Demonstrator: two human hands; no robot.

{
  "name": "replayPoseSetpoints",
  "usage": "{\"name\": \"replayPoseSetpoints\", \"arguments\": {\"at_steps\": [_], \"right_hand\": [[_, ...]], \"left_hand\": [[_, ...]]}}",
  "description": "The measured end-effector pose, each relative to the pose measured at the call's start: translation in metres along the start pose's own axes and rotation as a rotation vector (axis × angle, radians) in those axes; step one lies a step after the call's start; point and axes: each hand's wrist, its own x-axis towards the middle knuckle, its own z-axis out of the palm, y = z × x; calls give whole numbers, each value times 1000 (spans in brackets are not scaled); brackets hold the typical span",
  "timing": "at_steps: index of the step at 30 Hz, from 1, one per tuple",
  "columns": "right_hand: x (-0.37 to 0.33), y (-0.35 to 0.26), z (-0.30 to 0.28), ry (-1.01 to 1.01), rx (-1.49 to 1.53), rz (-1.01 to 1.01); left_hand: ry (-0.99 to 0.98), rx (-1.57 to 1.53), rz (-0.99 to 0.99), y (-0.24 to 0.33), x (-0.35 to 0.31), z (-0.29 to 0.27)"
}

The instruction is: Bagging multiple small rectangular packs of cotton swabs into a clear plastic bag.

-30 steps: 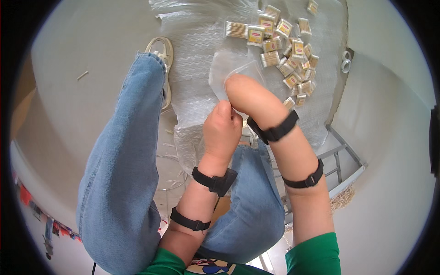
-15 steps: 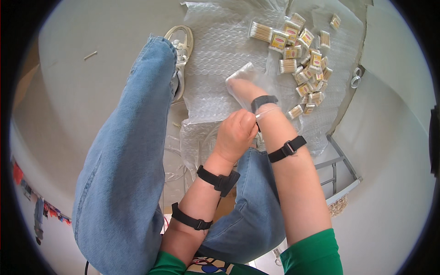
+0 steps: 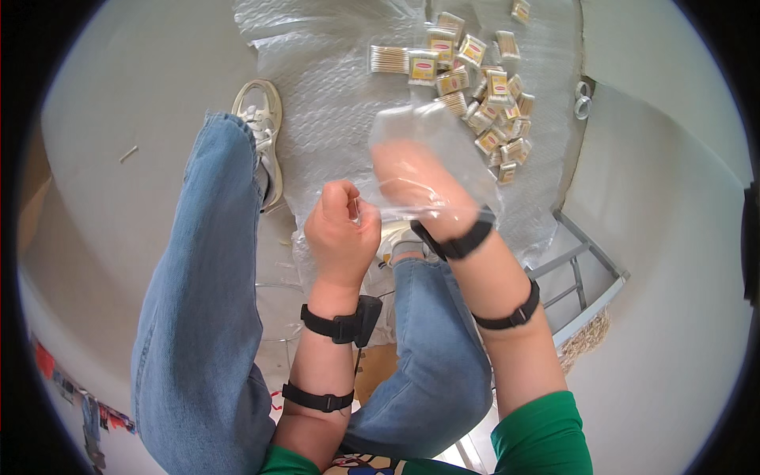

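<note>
A clear plastic bag (image 3: 419,120) is stretched between my two hands. My left hand (image 3: 342,231) is closed, pinching the edge of the bag's mouth between thumb and fingers. Inside the bag is my right hand (image 3: 408,172), pushed in to about the wrist. Motion and the film blur its fingers, so their pose cannot be told. Just beyond the bag lies a loose pile of small clear packs of cotton swabs (image 3: 496,85) with yellow labels. One wider bundle of cotton swabs (image 3: 389,59) sits at the pile's left end.
Bubble wrap (image 3: 324,119) covers the floor under the packs. My shoe (image 3: 260,119) rests at its left edge. A white ring-shaped object (image 3: 583,100) lies right of the wrap. Nearer, at the right, stands a grey metal frame (image 3: 582,265). One loose stick (image 3: 128,154) lies far left.
My left hand has moved left, drawing the bag's mouth away from my right wrist. The bag is spread wider around my right hand. The whole view has shifted, too.
</note>
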Motion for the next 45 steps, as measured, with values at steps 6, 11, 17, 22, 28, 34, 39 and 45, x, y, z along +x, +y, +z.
{"name": "replayPoseSetpoints", "arguments": {"at_steps": [6,11,17,22,28,34,39,45], "right_hand": [[-22,-21,-34,279,-24,79],[-21,-28,-27,292,69,99],[-40,-8,-68,205,810,123],[-23,115,-12,575,1260,805],[16,178,93,669,1349,1304],[44,178,104,867,1351,1290],[17,176,101,808,1342,1163],[-4,196,41,470,-158,466]], "left_hand": [[-54,-126,-12,36,-6,3],[-44,-39,-166,23,3,5],[-53,22,-345,-7,13,-10],[-92,241,-266,2,21,-20],[-28,399,-43,18,28,-23],[13,-11,87,57,20,-6],[-159,-242,129,66,0,16],[-218,-266,85,49,-16,36]]}}
